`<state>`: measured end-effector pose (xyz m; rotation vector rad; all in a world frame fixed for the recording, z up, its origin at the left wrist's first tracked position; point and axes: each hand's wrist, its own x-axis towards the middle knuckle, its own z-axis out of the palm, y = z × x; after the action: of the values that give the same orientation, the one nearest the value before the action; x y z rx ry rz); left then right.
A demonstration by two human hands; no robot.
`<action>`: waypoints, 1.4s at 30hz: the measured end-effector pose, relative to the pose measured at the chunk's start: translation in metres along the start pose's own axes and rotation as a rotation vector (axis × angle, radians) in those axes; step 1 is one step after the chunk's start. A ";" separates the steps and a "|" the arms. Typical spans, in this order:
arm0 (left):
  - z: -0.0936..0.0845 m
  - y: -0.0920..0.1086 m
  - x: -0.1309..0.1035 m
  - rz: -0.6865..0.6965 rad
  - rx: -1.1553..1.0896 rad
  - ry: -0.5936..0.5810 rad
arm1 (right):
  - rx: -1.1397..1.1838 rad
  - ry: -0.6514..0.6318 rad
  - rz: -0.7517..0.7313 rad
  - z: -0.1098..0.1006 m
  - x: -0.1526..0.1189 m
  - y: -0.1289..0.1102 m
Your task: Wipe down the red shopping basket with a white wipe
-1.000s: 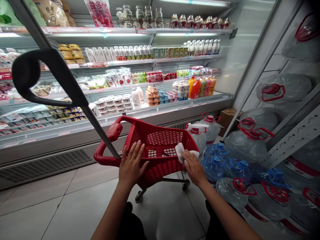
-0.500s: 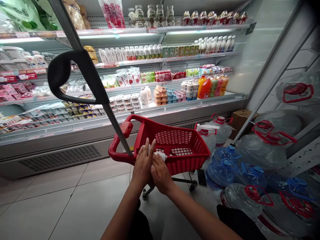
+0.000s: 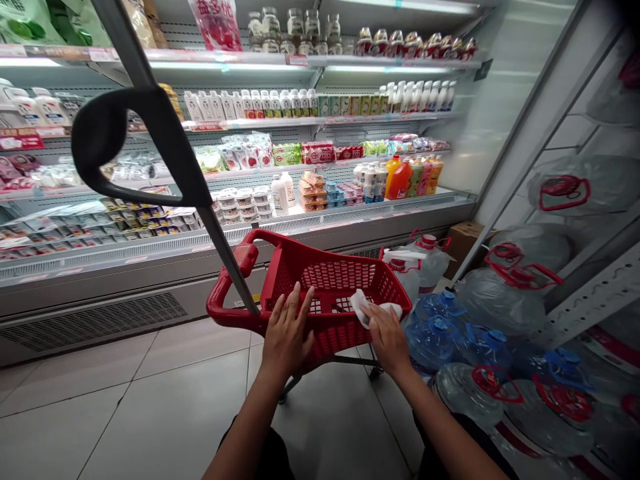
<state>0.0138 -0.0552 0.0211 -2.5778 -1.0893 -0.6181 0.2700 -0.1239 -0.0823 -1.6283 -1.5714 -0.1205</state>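
Observation:
A red shopping cart (image 3: 330, 340) with a perforated basket stands in front of me, its handle end to the left. My left hand (image 3: 287, 333) lies on the near rim, fingers spread, with nothing in it. Farther right along that same rim, my right hand (image 3: 386, 337) presses a crumpled white cloth or tissue (image 3: 359, 307) against the cart. Part of the white piece sticks out on both sides of the fingers. A grey pole with a black loop handle (image 3: 145, 147) rises past the cart's left end.
A refrigerated display (image 3: 350, 217) with bottles, cups and packs runs behind the cart. Large water bottles (image 3: 440, 337) crowd the floor at right, near a metal rack (image 3: 590, 300). A white spray nozzle (image 3: 405, 255) shows at the cart's far right end. Tiled floor (image 3: 165, 400) lies at left.
My right hand has slid right along the rim with the white cloth, away from my left hand. The left hand stays on the rim near the handle end. The view has shifted slightly.

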 end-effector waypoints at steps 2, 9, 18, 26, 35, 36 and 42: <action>0.003 0.003 0.003 0.008 -0.006 0.008 | 0.030 -0.036 -0.063 0.010 0.004 -0.029; 0.007 -0.002 0.008 0.023 -0.004 0.022 | 0.076 -0.145 -0.256 0.026 0.016 -0.070; 0.019 -0.031 0.014 -0.082 -0.039 0.076 | -0.188 -0.029 -0.038 -0.033 -0.010 0.083; 0.046 -0.028 0.013 -0.237 -0.010 0.035 | -0.190 0.007 -0.031 -0.008 -0.033 0.049; 0.076 0.040 0.018 -0.388 -0.125 -0.024 | -0.253 0.023 -0.075 -0.007 -0.036 0.011; 0.075 0.040 0.020 -0.387 -0.130 -0.020 | -0.254 0.016 -0.080 -0.007 -0.037 0.008; 0.076 0.044 0.022 -0.452 -0.155 0.012 | -0.216 -0.068 -0.137 -0.009 -0.050 -0.028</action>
<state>0.0807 -0.0409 -0.0387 -2.4539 -1.7006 -0.8453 0.2403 -0.1720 -0.0926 -1.7020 -1.7724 -0.3204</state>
